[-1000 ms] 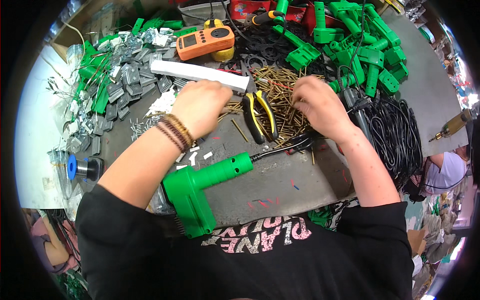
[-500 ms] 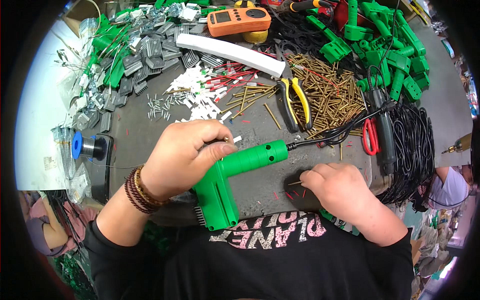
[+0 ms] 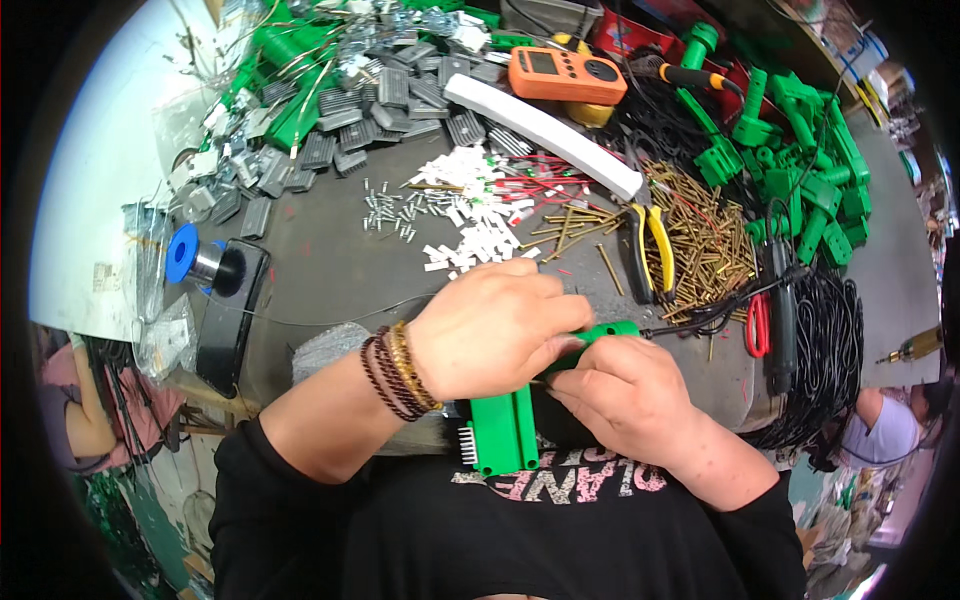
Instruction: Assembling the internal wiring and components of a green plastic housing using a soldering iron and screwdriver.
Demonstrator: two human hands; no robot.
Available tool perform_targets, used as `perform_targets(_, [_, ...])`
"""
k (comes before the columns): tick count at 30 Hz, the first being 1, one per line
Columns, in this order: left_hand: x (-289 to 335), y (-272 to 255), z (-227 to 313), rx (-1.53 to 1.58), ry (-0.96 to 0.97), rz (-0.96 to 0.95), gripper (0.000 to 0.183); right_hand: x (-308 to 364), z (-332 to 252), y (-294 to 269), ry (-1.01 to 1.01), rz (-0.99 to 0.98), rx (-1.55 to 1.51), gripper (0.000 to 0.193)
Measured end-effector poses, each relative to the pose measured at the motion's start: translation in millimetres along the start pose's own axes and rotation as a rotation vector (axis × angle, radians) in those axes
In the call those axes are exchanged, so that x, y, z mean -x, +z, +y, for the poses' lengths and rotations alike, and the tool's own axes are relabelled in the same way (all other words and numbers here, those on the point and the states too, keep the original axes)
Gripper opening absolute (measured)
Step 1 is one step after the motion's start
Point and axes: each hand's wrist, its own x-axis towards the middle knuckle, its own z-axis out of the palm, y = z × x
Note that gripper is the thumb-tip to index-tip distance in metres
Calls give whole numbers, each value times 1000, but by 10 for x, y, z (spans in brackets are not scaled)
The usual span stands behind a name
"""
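Observation:
A green T-shaped plastic housing (image 3: 505, 430) lies in front of my chest, with a row of metal fins at its near left end and a black cable leaving the end of its handle. My left hand (image 3: 495, 325) is closed over the handle, its thumb and fingertips against the green plastic. Close beside it, my right hand (image 3: 625, 395) is closed, its fingers bunched against the handle's near side. Whatever the right fingertips pinch is hidden. Both hands cover most of the handle.
Beyond my hands lie brass screws (image 3: 700, 235), yellow-handled pliers (image 3: 650, 250), white connectors (image 3: 480, 240) and an orange meter (image 3: 567, 77). Green housings (image 3: 810, 190) and coiled black cable (image 3: 820, 350) are at the right. A solder spool (image 3: 195, 260) stands left, near grey finned blocks (image 3: 395, 90).
My right hand has moved left and up to the handle, beside the left hand. The brass piece in its fingers no longer shows. The housing now appears farther right, as the view has shifted.

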Motion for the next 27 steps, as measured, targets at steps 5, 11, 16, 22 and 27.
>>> perform_targets(5, [109, -39, -10, -33, 6, 187, 17, -91, -22, 90, -162, 54, 74, 22])
perform_targets(11, [517, -733, -575, -503, -718, 111, 32, -835, 236, -200, 111, -52, -121, 16])
perform_targets(16, [469, -546, -673, -525, -765, 97, 22, -1728, 561, 508, 219, -251, 215, 16])
perform_targets(22, [480, -538, -686, -515, -687, 168, 17, -1776, 578, 592, 244, -436, 272, 21])
perform_targets(27, [567, -512, -758, -538, -667, 163, 17, -1555, 479, 90, 329, -230, -239, 15])
